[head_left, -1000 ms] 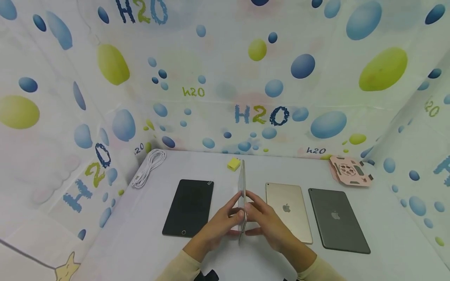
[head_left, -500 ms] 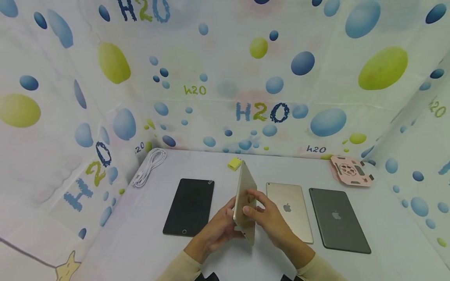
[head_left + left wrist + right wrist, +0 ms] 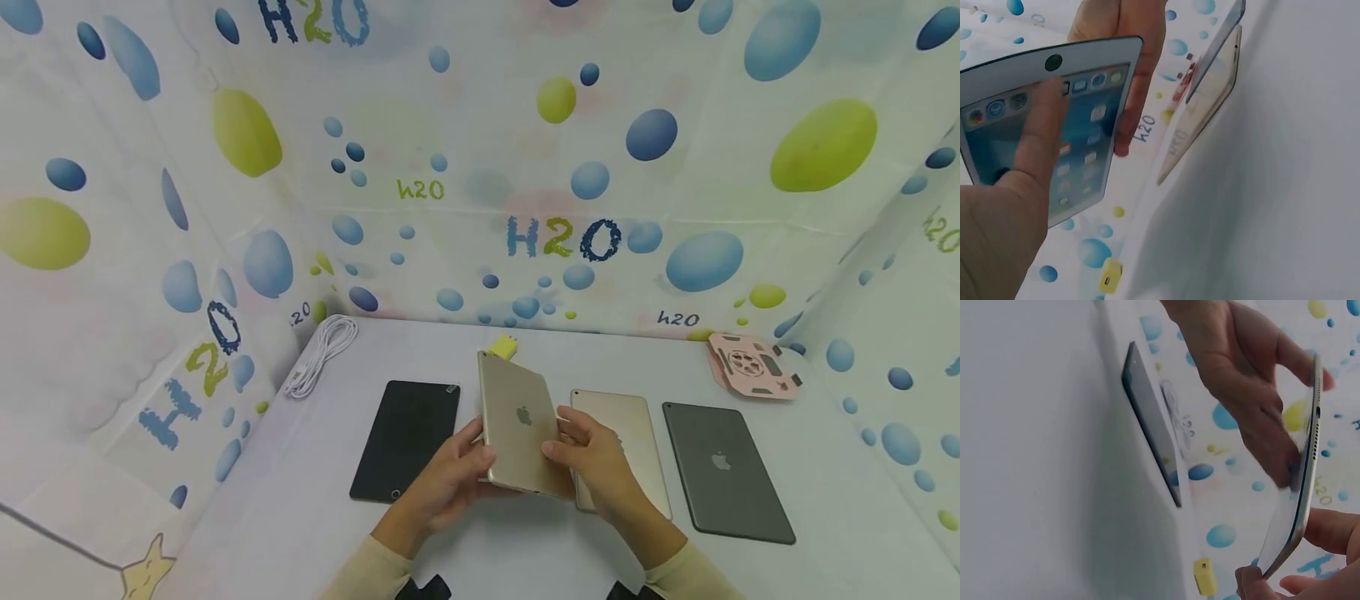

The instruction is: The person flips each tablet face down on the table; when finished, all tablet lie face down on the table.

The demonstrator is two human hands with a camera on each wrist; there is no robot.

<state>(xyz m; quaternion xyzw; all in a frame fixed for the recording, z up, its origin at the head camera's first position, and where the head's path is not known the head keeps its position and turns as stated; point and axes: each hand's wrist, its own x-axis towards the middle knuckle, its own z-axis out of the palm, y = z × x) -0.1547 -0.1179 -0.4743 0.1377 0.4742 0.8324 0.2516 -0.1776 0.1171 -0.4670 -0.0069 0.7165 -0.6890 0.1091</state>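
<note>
- The left hand (image 3: 450, 477) grips the left edge of a gold tablet (image 3: 517, 425) at the centre of the head view, thumb on the back and a finger across the screen.
- The right hand (image 3: 600, 458) grips the right edge, thumb on the back.
- The tablet is raised and tilted, its logo side facing the head camera; the left wrist view shows a lit screen with app icons.
- Left of centre, a black tablet (image 3: 408, 433) lies screen up.
- Right of centre, a second gold tablet (image 3: 643, 446) lies back up, partly hidden by the right hand.
- Farther right lies a dark grey tablet (image 3: 727, 471), back up.
- Just above the held tablet sits a yellow block (image 3: 505, 346).
- At the white table's (image 3: 540, 554) far left corner is a coiled white cable (image 3: 321, 358); at its far right, a flat pink object (image 3: 750, 365).
</note>
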